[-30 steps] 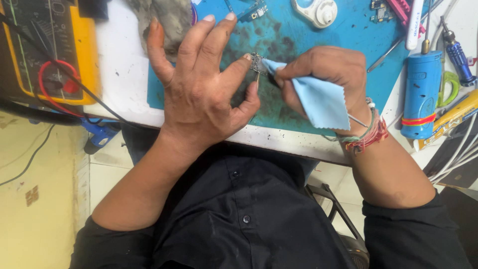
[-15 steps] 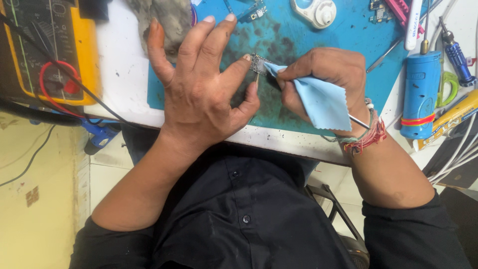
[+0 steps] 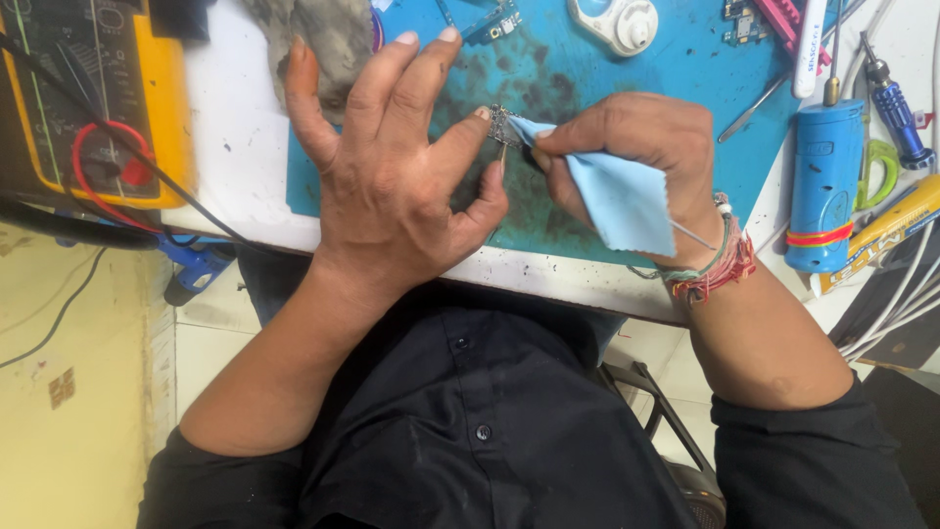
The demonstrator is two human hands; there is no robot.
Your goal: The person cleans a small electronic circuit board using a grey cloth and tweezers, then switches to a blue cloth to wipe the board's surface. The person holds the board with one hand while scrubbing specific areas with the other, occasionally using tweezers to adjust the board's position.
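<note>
Small metal part (image 3: 499, 125): pinched between thumb and forefinger of the left hand (image 3: 392, 186), held just above the stained blue mat (image 3: 548, 69) on the desk (image 3: 235, 196). Other left fingers are splayed free.

Right hand (image 3: 636, 147) is clenched on a light blue cloth (image 3: 622, 201), and a thin stick pokes out below the palm toward the wrist. One cloth corner touches the part's edge. What the stick's front end is doing is hidden behind the fingers, so I can't tell.

Progress, as a judgement: wiping is mid-way, not finished. The cloth is in contact and the part is in a working grip, not set down. The part is too small to say whether its surface is clean or dirty. The cloth itself looks unmarked where visible.

Around it:
- grey rag (image 3: 328, 39) at the mat's top left
- small circuit board (image 3: 494, 22) on the mat, not being handled
- white round case (image 3: 617, 20) near the top edge
- blue cylinder (image 3: 824, 181) standing to the right
- yellow meter (image 3: 88, 98) with red lead at the far left

Left to do, from what shows: finish the wipe and put the part down.
</note>
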